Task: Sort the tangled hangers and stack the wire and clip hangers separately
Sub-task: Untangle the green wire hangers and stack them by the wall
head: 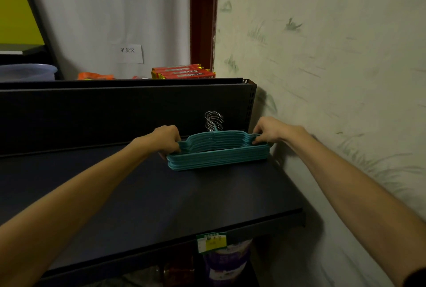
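Note:
A neat stack of teal hangers (219, 155) lies flat at the back right of a dark shelf (138, 194), their silver metal hooks (214, 121) bunched together and pointing up against the shelf's back panel. My left hand (167, 138) grips the stack's left shoulder end. My right hand (270, 131) pinches the right shoulder end. Both arms reach forward across the shelf. No clip hangers show in view.
The dark back panel (115, 111) rises right behind the stack. A pale wall (322, 79) closes the right side. Red and gold packets (184, 72), an orange packet (94, 76) and a bluish tub (27, 71) sit behind the panel. A green price tag (211, 241) hangs on the shelf's front edge.

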`<state>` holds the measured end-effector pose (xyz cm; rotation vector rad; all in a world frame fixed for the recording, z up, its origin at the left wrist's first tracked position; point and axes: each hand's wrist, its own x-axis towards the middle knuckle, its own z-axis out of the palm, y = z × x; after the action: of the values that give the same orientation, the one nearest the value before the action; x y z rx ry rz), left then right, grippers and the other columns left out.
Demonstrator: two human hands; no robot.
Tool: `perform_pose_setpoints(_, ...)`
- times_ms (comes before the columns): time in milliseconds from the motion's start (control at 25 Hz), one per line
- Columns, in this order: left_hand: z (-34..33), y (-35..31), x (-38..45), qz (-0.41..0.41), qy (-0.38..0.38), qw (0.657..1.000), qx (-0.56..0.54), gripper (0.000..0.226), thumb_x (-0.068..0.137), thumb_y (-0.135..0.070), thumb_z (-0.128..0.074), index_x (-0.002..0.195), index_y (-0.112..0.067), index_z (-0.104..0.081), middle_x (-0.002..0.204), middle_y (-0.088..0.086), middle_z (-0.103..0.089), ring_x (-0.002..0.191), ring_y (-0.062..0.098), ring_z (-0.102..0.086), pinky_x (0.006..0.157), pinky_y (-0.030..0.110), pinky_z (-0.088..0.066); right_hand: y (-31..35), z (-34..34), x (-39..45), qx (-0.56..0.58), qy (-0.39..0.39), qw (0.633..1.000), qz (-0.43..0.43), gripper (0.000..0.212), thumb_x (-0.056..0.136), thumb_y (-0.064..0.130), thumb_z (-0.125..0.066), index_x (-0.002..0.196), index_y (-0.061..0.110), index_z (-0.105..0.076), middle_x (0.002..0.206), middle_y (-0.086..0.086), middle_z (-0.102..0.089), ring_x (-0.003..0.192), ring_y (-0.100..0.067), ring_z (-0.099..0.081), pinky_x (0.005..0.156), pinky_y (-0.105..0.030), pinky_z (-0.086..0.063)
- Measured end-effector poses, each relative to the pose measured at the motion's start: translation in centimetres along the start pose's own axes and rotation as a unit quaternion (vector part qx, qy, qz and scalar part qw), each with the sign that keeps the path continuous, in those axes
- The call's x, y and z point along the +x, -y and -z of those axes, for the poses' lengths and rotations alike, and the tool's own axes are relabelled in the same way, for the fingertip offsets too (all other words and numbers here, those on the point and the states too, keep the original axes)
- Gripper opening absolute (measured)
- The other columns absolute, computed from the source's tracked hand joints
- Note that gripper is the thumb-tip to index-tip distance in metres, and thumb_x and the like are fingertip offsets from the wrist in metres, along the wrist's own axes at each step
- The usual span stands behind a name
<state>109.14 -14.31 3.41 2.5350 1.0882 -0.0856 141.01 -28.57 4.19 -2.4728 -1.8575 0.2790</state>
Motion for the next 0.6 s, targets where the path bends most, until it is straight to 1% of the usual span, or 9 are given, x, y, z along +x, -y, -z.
perform_pose_setpoints(80, 0.1, -0.4, -0.1, 0.014, 0.01, 1.0, 0.004, 0.008, 0.093, -0.016, -0.068, 0.092, -0.008, -0.072, 0.075, 0.006, -0.068, 0.06, 0.015, -0.069, 0.048, 0.019, -0.05, 0.2, 0.2, 0.2, 0.006, 0.036, 0.999, -0.017, 0.029, 0.085, 0.025, -0.079, 0.11, 0.011, -0.077, 0.087, -0.002, -0.071, 0.079, -0.017, -0.068, 0.073, -0.035, -0.061)
perform_pose_setpoints(160, 0.0, -1.0, -0.1, 0.029, 0.02, 0.999, 0.0, 0.006, 0.093, -0.014, -0.068, 0.096, -0.009, -0.069, 0.08, 0.009, -0.068, 0.059, 0.018, -0.071, 0.049, 0.021, -0.053, 0.9, -0.3, 0.4, -0.015, 0.053, 0.998, -0.019, 0.034, 0.085, 0.03, -0.079, 0.114, 0.014, -0.075, 0.094, -0.003, -0.069, 0.084, -0.02, -0.067, 0.071, -0.034, -0.058)
perform_pose_setpoints(240, -0.2, -1.5, 0.0, 0.038, 0.013, 0.999, 0.012, 0.003, 0.095, -0.01, -0.064, 0.093, -0.01, -0.067, 0.077, 0.012, -0.066, 0.056, 0.021, -0.07, 0.047, 0.023, -0.053, 1.4, -0.7, 0.9, -0.059, 0.032, 0.998, 0.001, 0.035, 0.085, 0.034, -0.078, 0.114, 0.013, -0.076, 0.09, -0.002, -0.066, 0.083, -0.018, -0.061, 0.072, -0.029, -0.05)
perform_pose_setpoints(280, -0.2, -1.8, -0.1, 0.04, 0.007, 0.999, 0.022, 0.005, 0.095, -0.009, -0.063, 0.091, -0.01, -0.066, 0.076, 0.012, -0.065, 0.055, 0.022, -0.069, 0.045, 0.022, -0.052, 1.6, -0.7, 1.0, -0.075, 0.028, 0.997, 0.01, 0.035, 0.085, 0.035, -0.078, 0.112, 0.012, -0.077, 0.089, -0.002, -0.066, 0.082, -0.017, -0.06, 0.073, -0.028, -0.048)
perform_pose_setpoints(400, -0.4, -2.0, -0.1, 0.047, -0.008, 0.998, 0.042, 0.008, 0.095, -0.008, -0.062, 0.092, -0.01, -0.069, 0.076, 0.009, -0.064, 0.057, 0.021, -0.067, 0.04, 0.019, -0.047, 1.6, -0.4, 1.5, -0.083, 0.037, 0.996, 0.022, 0.032, 0.086, 0.035, -0.078, 0.108, 0.011, -0.078, 0.084, -0.001, -0.067, 0.08, -0.017, -0.06, 0.074, -0.028, -0.048)
perform_pose_setpoints(480, -0.7, -1.8, -0.2, 0.05, -0.012, 0.998, 0.028, 0.008, 0.095, -0.008, -0.062, 0.095, -0.009, -0.07, 0.077, 0.008, -0.065, 0.059, 0.02, -0.068, 0.042, 0.019, -0.049, 1.3, -0.5, 1.7, -0.089, 0.036, 0.995, 0.03, 0.032, 0.085, 0.035, -0.078, 0.107, 0.011, -0.079, 0.083, -0.001, -0.066, 0.08, -0.018, -0.061, 0.074, -0.028, -0.048)
perform_pose_setpoints(560, -1.0, -1.2, -0.3, 0.047, -0.016, 0.999, 0.011, 0.015, 0.094, -0.016, -0.065, 0.105, -0.009, -0.072, 0.082, 0.007, -0.068, 0.066, 0.018, -0.07, 0.047, 0.021, -0.051, 0.9, -0.6, 1.9, -0.07, 0.043, 0.996, 0.028, 0.035, 0.084, 0.034, -0.079, 0.111, 0.012, -0.077, 0.085, 0.001, -0.066, 0.08, -0.017, -0.061, 0.072, -0.028, -0.047)
perform_pose_setpoints(600, -0.9, -1.0, -0.5, 0.043, -0.006, 0.999, 0.001, 0.023, 0.093, -0.025, -0.068, 0.111, -0.011, -0.072, 0.087, 0.005, -0.069, 0.072, 0.017, -0.07, 0.05, 0.022, -0.052, 0.7, -0.4, 1.8, -0.028, 0.064, 0.997, 0.009, 0.038, 0.083, 0.033, -0.081, 0.116, 0.013, -0.076, 0.089, 0.002, -0.067, 0.083, -0.016, -0.061, 0.072, -0.027, -0.048)
